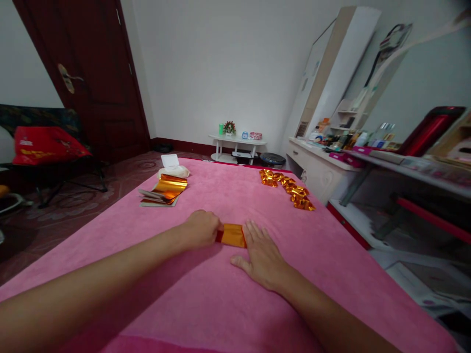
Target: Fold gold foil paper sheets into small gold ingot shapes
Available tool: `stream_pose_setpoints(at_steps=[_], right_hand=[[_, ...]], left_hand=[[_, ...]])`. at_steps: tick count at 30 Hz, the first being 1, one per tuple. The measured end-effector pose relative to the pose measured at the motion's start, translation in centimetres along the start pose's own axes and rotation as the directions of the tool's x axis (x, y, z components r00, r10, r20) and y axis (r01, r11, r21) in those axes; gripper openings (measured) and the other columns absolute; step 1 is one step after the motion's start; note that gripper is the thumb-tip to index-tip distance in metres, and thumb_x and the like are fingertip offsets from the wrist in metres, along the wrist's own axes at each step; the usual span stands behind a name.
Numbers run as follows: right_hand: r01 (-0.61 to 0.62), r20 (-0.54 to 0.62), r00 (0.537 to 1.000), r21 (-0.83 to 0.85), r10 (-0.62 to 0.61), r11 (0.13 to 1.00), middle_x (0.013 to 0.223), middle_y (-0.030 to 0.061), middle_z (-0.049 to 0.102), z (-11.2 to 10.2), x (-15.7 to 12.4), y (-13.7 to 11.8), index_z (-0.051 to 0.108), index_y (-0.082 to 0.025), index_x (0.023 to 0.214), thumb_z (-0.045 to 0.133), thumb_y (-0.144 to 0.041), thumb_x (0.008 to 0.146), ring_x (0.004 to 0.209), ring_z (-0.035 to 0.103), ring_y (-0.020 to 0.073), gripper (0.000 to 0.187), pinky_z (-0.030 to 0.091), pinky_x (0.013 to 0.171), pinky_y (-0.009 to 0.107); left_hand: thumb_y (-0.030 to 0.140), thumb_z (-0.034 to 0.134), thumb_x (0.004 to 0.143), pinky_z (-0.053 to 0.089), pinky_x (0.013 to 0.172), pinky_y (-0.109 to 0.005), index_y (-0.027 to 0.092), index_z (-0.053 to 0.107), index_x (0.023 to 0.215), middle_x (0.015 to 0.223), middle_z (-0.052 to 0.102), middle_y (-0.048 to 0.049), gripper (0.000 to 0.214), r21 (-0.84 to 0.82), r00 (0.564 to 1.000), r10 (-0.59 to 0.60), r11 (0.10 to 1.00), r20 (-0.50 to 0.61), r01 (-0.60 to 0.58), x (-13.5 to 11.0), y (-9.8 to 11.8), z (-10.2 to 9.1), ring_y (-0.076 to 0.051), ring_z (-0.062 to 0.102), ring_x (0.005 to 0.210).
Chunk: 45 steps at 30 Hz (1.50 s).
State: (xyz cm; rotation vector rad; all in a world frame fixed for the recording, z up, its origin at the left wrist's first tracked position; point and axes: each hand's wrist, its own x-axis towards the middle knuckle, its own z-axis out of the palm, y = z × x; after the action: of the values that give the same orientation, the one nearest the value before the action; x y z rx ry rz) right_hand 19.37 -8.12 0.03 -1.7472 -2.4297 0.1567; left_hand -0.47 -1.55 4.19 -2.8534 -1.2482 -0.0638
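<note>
A small flat rectangle of shiny gold foil paper [233,235] lies on the pink bedspread [221,304] between my hands. My left hand [202,229] is closed at its left edge, with the fingertips on the foil. My right hand [263,255] lies flat with fingers stretched out, its fingertips along the foil's right edge. Beyond my left hand rests a stack of gold foil sheets [171,187], the top one curling up. To the far right lies a row of folded gold foil pieces [294,190].
A white pack with a raised lid [170,161] sits behind the foil stack. A white dresser [320,166] with bottles stands along the right side. At the far wall is a low white table [237,139]. A chair holds a red bag [49,145] on the left.
</note>
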Motion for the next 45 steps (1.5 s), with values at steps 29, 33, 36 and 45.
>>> stream_pose_setpoints(at_steps=[29, 33, 36, 45], right_hand=[[-0.007, 0.071, 0.997, -0.04, 0.01, 0.999, 0.149, 0.0221, 0.015, -0.9, 0.5, -0.9, 0.021, 0.0, 0.143, 0.031, -0.071, 0.08, 0.139, 0.009, 0.033, 0.095, 0.007, 0.111, 0.051], [0.023, -0.03, 0.999, -0.022, -0.024, 0.999, 0.15, 0.021, 0.012, -1.4, 2.1, -4.3, 0.022, -0.001, 0.143, 0.034, -0.077, 0.074, 0.14, 0.003, 0.0332, 0.103, 0.002, 0.112, 0.051], [0.049, -0.02, 0.999, 0.044, -0.048, 0.998, 0.151, 0.0186, 0.011, -0.3, 3.0, -5.8, 0.016, -0.002, 0.144, 0.032, -0.073, 0.078, 0.14, 0.007, 0.0322, 0.099, 0.008, 0.112, 0.049], [-0.081, 0.03, 0.996, -0.128, 0.085, 0.988, 0.134, 0.0235, 0.046, -2.9, 0.3, 1.4, 0.049, -0.007, 0.13, 0.031, -0.065, 0.084, 0.126, 0.041, 0.0334, 0.076, 0.025, 0.104, 0.05]], left_hand=[[0.049, 0.029, 0.091, 0.025, 0.102, -0.052, 0.026, 0.039, 0.136, 0.144, 0.036, -0.0111, 0.051, -0.065, 0.903, -0.363, 0.932, -0.23, 0.358, 4.5, -1.3, 6.6, -0.031, 0.031, 0.13], [0.044, 0.031, 0.091, 0.024, 0.102, -0.052, 0.027, 0.035, 0.138, 0.145, 0.035, -0.0108, 0.05, -0.054, 0.905, -0.362, 0.932, -0.222, 0.359, 4.6, -1.4, 6.9, -0.031, 0.03, 0.132], [0.04, 0.032, 0.091, 0.024, 0.102, -0.052, 0.026, 0.034, 0.139, 0.146, 0.033, -0.0112, 0.05, -0.049, 0.916, -0.355, 0.935, -0.189, 0.352, 4.7, -1.6, 7.0, -0.031, 0.03, 0.132], [0.044, 0.034, 0.092, 0.029, 0.099, -0.048, 0.025, 0.047, 0.129, 0.136, 0.045, -0.0105, 0.044, -0.1, 0.871, -0.387, 0.922, -0.304, 0.374, 4.5, -1.0, 6.7, -0.029, 0.039, 0.124]])
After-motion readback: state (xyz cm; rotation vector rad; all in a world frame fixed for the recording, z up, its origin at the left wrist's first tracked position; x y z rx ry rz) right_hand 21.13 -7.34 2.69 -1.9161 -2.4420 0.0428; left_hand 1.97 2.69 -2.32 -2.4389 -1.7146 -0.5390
